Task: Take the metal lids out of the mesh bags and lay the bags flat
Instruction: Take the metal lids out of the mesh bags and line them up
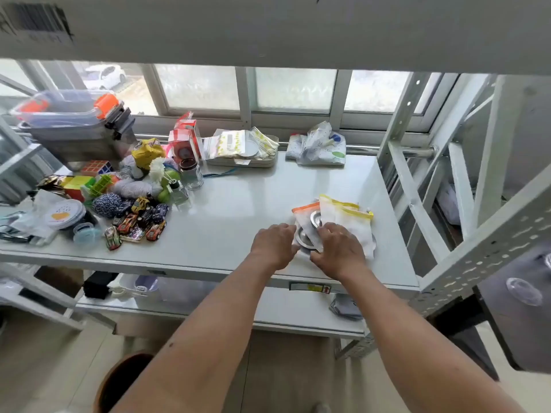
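A small pile of white mesh bags lies on the right of the white table [238,210]. One bag has an orange top edge [305,208]; the others [348,217] have yellow edges. A round metal lid [304,237] shows at the near left of the pile, and a second metal lid [316,218] peeks out just behind it. My left hand [274,244] touches the left side of the near lid and its bag. My right hand [338,251] presses on the pile from the right, fingers curled at the lid's edge. Whether either hand grips is hidden.
Toy cars [140,222], yarn balls, puzzle cubes and jars crowd the table's left. A tray of zip bags [241,150] and folded cloths [319,147] sit at the back by the window. A white metal rack frame [417,186] stands close on the right.
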